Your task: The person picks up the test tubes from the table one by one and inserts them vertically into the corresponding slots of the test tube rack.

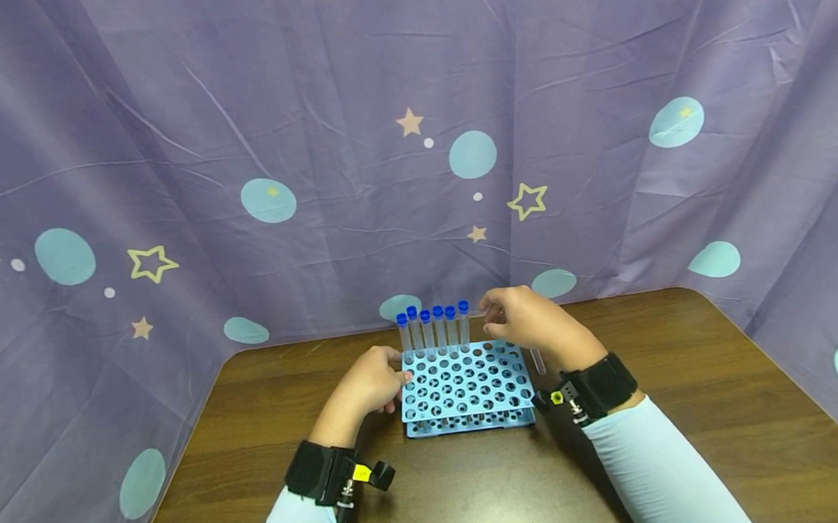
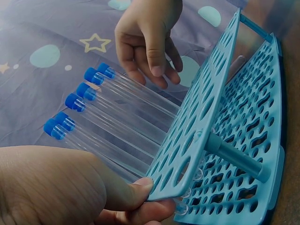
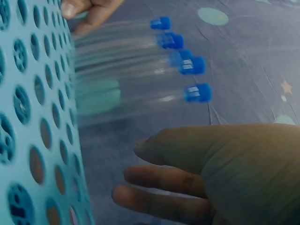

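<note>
A light blue test tube rack (image 1: pixel 462 379) with two perforated tiers stands on the table. Several clear test tubes (image 2: pixel 136 112) with blue caps (image 3: pixel 198 93) stand in holes along its far left edge. My left hand (image 1: pixel 372 380) grips the rack's left side; in the left wrist view its thumb (image 2: pixel 136 191) lies on the upper tier with fingers beneath. Behind the rack's far right corner, my right hand (image 1: pixel 531 323) hovers beside the tubes. Its fingers (image 3: pixel 159 180) are loosely bent and apart, with no tube clearly held. Another clear tube (image 1: pixel 538 360) lies right of the rack, partly hidden by that hand.
The brown wooden table (image 1: pixel 271 430) reaches out on both sides of the rack. A purple curtain (image 1: pixel 356 177) with stars and blue ovals hangs right behind the table's back edge. Black straps with small cameras (image 1: pixel 571 396) are worn on both wrists.
</note>
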Demonstrator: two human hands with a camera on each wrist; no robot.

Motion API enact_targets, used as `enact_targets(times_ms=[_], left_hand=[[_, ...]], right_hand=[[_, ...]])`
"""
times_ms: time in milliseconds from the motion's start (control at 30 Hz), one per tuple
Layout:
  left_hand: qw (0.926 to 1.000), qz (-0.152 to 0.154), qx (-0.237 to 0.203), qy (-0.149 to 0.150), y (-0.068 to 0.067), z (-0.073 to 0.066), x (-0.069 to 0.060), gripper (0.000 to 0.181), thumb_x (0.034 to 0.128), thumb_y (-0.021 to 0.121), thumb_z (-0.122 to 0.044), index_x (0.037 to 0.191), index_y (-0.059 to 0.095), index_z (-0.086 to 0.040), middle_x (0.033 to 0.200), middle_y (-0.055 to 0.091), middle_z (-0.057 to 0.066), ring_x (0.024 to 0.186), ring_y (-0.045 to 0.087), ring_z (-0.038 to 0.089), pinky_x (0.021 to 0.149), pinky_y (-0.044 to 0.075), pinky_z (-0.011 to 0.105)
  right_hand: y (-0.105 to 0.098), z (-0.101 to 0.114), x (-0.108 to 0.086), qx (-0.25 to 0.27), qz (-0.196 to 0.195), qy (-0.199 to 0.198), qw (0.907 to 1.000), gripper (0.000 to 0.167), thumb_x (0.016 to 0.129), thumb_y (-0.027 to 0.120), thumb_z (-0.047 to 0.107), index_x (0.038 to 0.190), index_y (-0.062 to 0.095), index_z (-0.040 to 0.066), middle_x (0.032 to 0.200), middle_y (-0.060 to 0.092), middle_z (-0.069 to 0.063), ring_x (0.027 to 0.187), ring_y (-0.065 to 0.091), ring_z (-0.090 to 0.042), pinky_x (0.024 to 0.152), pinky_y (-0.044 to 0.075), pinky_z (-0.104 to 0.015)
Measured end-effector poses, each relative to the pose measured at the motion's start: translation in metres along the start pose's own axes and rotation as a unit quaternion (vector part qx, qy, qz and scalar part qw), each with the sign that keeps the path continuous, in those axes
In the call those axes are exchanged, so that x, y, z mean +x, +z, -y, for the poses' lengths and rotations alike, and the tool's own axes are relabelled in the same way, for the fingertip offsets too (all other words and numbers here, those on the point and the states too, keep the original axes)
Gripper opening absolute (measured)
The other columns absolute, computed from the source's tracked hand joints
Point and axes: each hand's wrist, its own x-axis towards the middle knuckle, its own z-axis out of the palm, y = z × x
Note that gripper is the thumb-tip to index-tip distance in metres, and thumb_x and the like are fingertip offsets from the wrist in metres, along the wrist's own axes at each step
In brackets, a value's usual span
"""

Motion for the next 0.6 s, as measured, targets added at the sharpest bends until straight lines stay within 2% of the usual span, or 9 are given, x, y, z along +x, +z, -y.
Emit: enact_targets(times_ms=[167,400,600], left_hand=[[1.0000,0.002,-0.001,-0.004,0.000,-0.001,0.000,0.057,0.1131,0.071,-0.016,0.163,0.054,0.007,0.082,0.079,0.019,0.051,0.064,0.020,0.047,0.050,0.030],[1.0000,0.003,-0.002,-0.003,-0.001,-0.001,0.000,0.057,0.1130,0.071,-0.016,0.162,0.054,0.007,0.083,0.079,0.020,0.051,0.064,0.020,0.046,0.049,0.029],[1.0000,0.005,0.000,-0.001,-0.001,-0.001,-0.001,0.057,0.1127,0.071,-0.016,0.161,0.055,0.007,0.082,0.079,0.020,0.051,0.064,0.020,0.047,0.050,0.030]], right_hand=[[-0.011,-0.009,-0.004,-0.017,-0.015,0.035,0.9991,0.027,0.105,0.079,0.019,0.129,0.078,0.006,0.118,0.085,-0.011,0.109,0.081,-0.028,0.096,0.067,-0.050],[-0.022,-0.024,-0.008,-0.032,-0.036,0.076,0.9960,0.028,0.106,0.077,0.023,0.127,0.078,0.004,0.120,0.085,-0.014,0.114,0.081,-0.035,0.102,0.064,-0.056],[-0.024,-0.043,-0.010,-0.042,-0.028,0.101,0.9936,0.035,0.105,0.076,0.024,0.129,0.078,-0.001,0.118,0.084,-0.017,0.113,0.080,-0.036,0.104,0.063,-0.058]])
